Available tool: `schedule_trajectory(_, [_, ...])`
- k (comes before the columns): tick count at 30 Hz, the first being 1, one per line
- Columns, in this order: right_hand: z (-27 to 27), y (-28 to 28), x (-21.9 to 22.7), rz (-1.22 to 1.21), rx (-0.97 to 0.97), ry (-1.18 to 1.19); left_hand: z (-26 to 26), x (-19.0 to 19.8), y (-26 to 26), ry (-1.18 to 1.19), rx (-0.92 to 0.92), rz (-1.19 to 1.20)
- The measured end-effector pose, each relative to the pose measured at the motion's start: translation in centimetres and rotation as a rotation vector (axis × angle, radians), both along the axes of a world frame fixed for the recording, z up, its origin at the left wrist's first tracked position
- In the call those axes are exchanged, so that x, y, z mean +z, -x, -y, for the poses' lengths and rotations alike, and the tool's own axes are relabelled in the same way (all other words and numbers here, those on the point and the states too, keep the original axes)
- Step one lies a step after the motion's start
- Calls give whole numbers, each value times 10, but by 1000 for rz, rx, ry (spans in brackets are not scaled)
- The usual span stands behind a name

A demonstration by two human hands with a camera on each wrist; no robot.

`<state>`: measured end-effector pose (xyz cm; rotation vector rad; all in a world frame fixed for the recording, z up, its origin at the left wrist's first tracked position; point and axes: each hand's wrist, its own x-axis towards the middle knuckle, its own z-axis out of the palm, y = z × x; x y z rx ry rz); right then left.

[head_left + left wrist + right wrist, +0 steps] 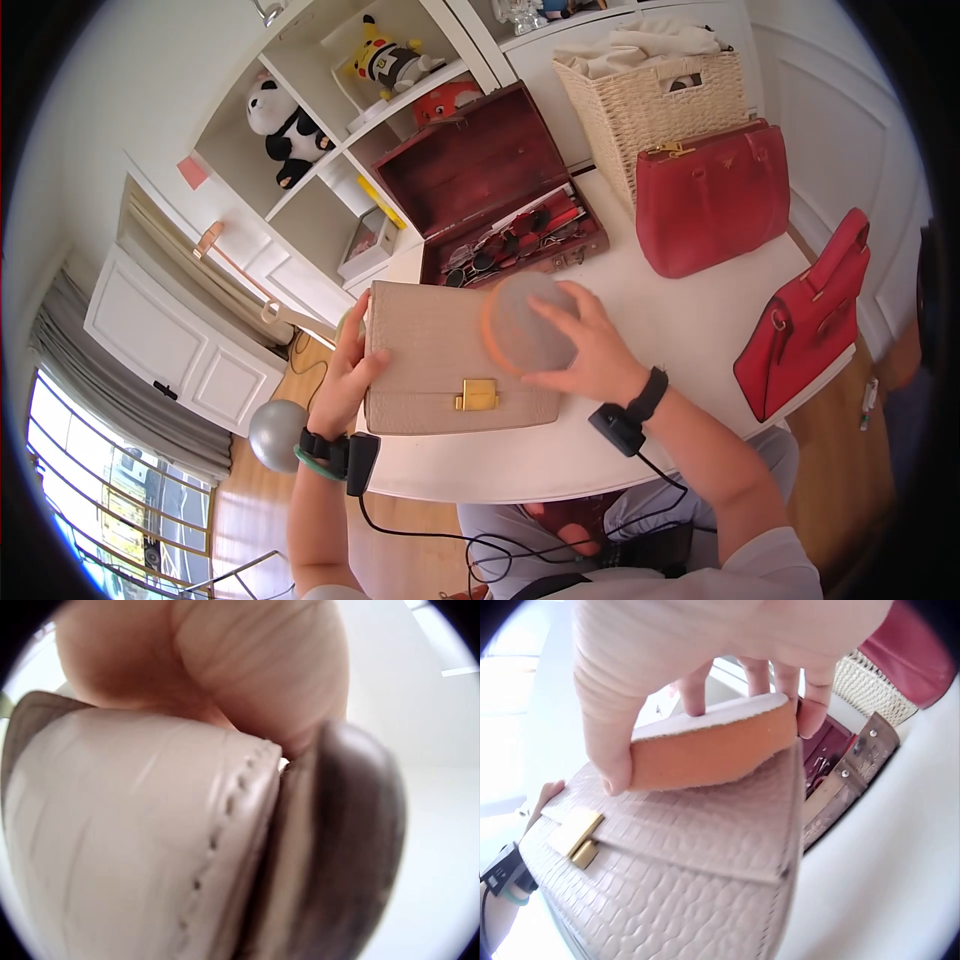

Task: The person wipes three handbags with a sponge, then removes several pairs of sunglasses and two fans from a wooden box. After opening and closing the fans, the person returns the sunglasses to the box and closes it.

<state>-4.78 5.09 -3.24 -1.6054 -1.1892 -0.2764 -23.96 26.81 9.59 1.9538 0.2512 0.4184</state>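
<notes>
A beige crocodile-textured handbag (430, 350) with a gold clasp (477, 394) is at the table's near edge. My left hand (345, 375) holds its left side, the thumb over the front face and the other fingers behind it. In the left wrist view, the stitched edge of the handbag (135, 825) is close below that hand. My right hand (595, 350) grips a round sponge (535, 325) by its rim, against the upper right of the front flap. The right wrist view shows the sponge's orange foam layer (712, 757) facing the leather, with a pale layer above.
Behind the handbag stands an open dark red case (480, 170) with several pairs of glasses inside. A red handbag (710, 205) stands before a wicker basket (600, 115), and a smaller red bag (810, 310) is at the right edge of the white table (660, 420).
</notes>
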Motion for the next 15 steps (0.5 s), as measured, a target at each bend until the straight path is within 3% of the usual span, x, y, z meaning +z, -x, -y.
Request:
schedule_trajectory(1, [-1, 6, 3, 65, 98, -37, 3, 2, -2, -27, -4, -4])
schedule_trajectory(5, [-3, 14, 9, 187, 157, -55, 9, 9, -7, -99, 4, -53])
schedule_trajectory(7, [-2, 5, 6, 39, -14, -34, 11, 9, -8, -207, 10, -53])
schedule_trajectory(11, [-1, 3, 12, -5, -2, -50, 10, 7, -18, -332, 9, 8])
schedule_trajectory(15, [-2, 30, 27, 152, 158, -66, 13, 8, -24, -336, 21, -2])
